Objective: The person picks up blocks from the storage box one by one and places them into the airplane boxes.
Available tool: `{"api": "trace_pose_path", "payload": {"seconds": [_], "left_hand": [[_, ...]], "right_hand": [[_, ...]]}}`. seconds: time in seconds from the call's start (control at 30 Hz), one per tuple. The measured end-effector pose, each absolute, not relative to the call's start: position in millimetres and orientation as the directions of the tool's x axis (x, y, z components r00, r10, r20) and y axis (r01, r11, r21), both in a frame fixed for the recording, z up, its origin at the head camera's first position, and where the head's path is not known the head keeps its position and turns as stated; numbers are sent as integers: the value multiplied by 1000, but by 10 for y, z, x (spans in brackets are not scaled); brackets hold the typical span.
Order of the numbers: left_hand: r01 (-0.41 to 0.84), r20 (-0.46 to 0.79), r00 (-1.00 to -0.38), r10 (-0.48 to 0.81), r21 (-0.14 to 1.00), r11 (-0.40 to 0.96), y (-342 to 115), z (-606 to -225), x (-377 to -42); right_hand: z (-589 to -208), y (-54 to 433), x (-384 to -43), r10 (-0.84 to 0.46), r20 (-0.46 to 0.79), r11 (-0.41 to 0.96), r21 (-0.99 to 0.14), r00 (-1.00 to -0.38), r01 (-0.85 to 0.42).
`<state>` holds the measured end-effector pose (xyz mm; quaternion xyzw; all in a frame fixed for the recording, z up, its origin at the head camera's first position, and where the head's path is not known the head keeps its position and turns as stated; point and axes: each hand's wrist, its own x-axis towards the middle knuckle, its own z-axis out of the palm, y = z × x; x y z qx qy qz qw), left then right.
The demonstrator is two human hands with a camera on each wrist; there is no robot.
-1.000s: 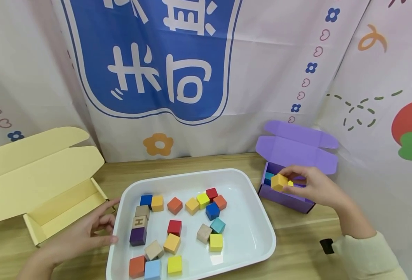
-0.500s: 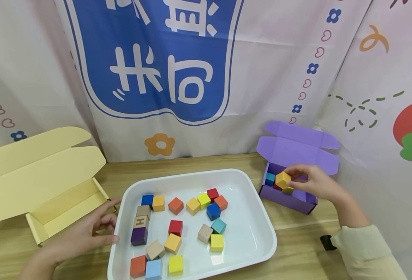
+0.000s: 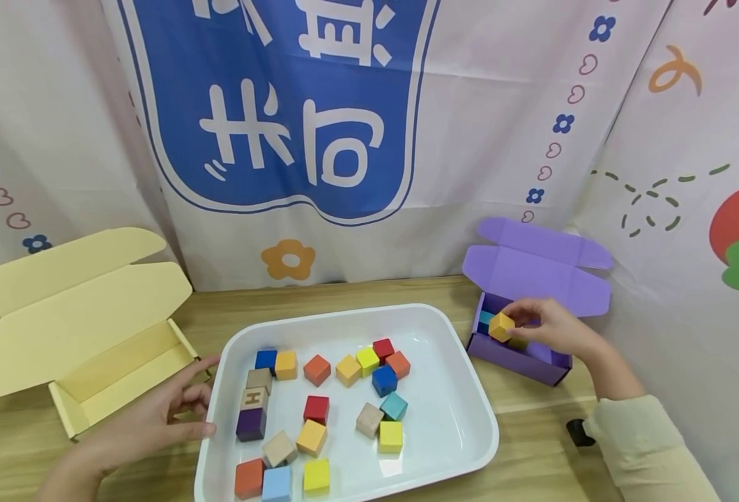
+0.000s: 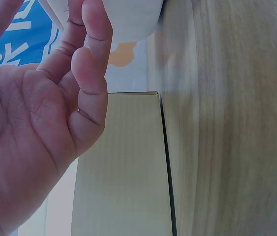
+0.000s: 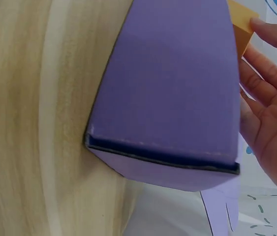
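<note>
In the head view, my right hand [image 3: 551, 326] pinches an orange-yellow wooden cube [image 3: 501, 326] over the left part of the open purple box [image 3: 520, 359]. A teal cube [image 3: 485, 321] and a partly hidden yellow cube [image 3: 519, 344] lie inside that box. The right wrist view has the held cube [image 5: 242, 27] at the fingertips, above the box wall. My left hand [image 3: 156, 418] touches the left rim of the white tray [image 3: 451, 446] with thumb and forefinger; the other fingers are loosely bent. Several coloured cubes, including a purple cube [image 3: 252, 424], lie in the tray.
An open yellow box [image 3: 121, 376] stands left of the tray, behind my left hand. A printed curtain [image 3: 457, 139] hangs along the back of the wooden table [image 3: 344, 289]. A small black object [image 3: 579, 433] lies near the right sleeve.
The held cube moves slightly right over the purple box, then back left and a little down. A red cube glimpsed beneath it half a second ago is now hidden. My left hand stays at the rim.
</note>
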<state>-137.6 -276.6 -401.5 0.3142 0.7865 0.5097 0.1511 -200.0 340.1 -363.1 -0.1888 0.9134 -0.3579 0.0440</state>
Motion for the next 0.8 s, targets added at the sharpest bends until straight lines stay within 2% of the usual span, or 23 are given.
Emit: {"api": "trace_pose_path", "payload": {"seconds": [0.3, 0.53, 0.8], "left_hand": [[335, 79, -756, 650, 900, 280, -2770, -4003, -1369], [309, 51, -768, 638, 902, 300, -2753, -3964, -1347], [322, 60, -768, 638, 896, 305, -2749, -3961, -1347]], "right_hand": [[-3696, 3323, -2059, -387, 35, 707, -630, -921, -321], [-3752, 3274, -2090, -410, 13, 695, -644, -912, -321], [-3866, 3274, -2150, -427, 49, 690, -627, -903, -361]]}}
